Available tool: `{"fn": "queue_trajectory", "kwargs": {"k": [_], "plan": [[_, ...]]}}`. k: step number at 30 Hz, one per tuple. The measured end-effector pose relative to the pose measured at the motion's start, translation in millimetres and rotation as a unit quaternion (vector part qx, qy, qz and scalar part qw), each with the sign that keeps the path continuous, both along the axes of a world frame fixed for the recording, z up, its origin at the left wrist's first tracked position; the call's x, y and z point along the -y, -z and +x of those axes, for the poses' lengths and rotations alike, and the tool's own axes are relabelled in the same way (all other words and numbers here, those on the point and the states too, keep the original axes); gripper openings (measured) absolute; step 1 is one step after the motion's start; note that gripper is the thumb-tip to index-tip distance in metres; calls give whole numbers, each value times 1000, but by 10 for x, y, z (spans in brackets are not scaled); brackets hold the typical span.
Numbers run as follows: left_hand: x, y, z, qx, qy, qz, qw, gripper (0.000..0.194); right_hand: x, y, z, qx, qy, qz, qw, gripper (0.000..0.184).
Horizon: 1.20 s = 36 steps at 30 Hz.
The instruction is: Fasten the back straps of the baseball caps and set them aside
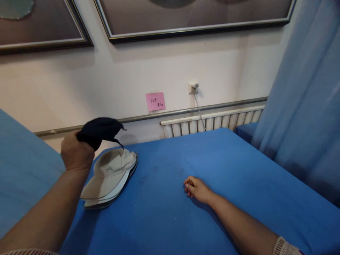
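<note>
We have our left hand (77, 150) clamped on a dark cap (102, 129), fist closed about its near end; the cap is held aloft, reaching up and to the right of the fist, with a strap hanging from its far end; just below that and to the right of the fist we see a stack of caps (110, 177), a pale one with a small dark mark on top, a white brim beneath it and a dark brim lowest; whether the strap touches the stack we cannot tell.

Well to the right of the stack is our right hand (198, 189), its fingers loosely curled; whether they meet the thumb we cannot tell, nor whether the hand rests on the blue covering (159, 216) below it; a knitted pale sleeve (287, 246) shows farther back along that arm.

Beyond both hands we see a metal pipe (175, 112) running along the wall (127, 74), and a white radiator (212, 122) ahead of the right hand; above the radiator a plug sits in a socket (193, 88), its cord dropping down; a pink note (155, 101) with handwriting is left of the socket; higher still hang two framed pictures (196, 32); a blue curtain (305, 106) falls to the right of the right hand, and blue cloth (21, 170) stands to the left of the left hand.
</note>
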<state>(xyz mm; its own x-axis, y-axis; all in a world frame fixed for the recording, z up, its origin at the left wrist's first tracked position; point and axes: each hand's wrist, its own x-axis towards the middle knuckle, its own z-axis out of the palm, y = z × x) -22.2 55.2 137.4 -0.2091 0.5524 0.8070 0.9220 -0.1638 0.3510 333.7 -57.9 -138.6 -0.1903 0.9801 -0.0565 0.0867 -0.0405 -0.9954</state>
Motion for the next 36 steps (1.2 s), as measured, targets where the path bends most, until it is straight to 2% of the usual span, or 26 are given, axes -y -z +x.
{"fn": "queue_trajectory", "kwargs": {"k": [2,4,7,10,12,15,17,19,22,25,27,31,34,36], "plan": [[27,46,238,26,27,66,997,42,-20,27,-14,-5,20,4,1000,12],[104,235,530,46,53,78,994,39,-39,32,-18,-16,57,27,998,30],[287,703,979,74,127,42,988,32,-38,-44,16,-54,154,139,977,64],[482,1210,1342,136,317,10,939,32,7,-200,99,-59,220,242,943,87],[566,1489,1506,162,384,-21,909,24,43,-299,170,-40,236,283,929,90],[574,1774,1625,204,405,-66,889,17,77,-380,276,12,233,365,901,67],[511,1884,1632,231,398,-56,886,14,86,-390,326,43,206,413,886,52],[414,1947,1602,239,386,-28,890,13,93,-387,347,67,177,445,875,45],[238,1993,1536,150,321,-21,935,21,106,-392,326,115,159,457,868,41],[50,2033,1493,62,254,-66,963,31,92,-402,281,203,134,411,879,39],[-63,2073,1482,46,247,-106,962,35,61,-393,254,283,112,359,882,40],[-178,2182,1458,9,260,-194,946,39,2,-313,225,420,62,269,865,41],[-135,2257,1385,2,264,-243,934,44,1,-249,237,441,33,250,861,40],[-46,2273,1291,14,246,-258,934,50,22,-244,257,426,31,244,871,38]]}}
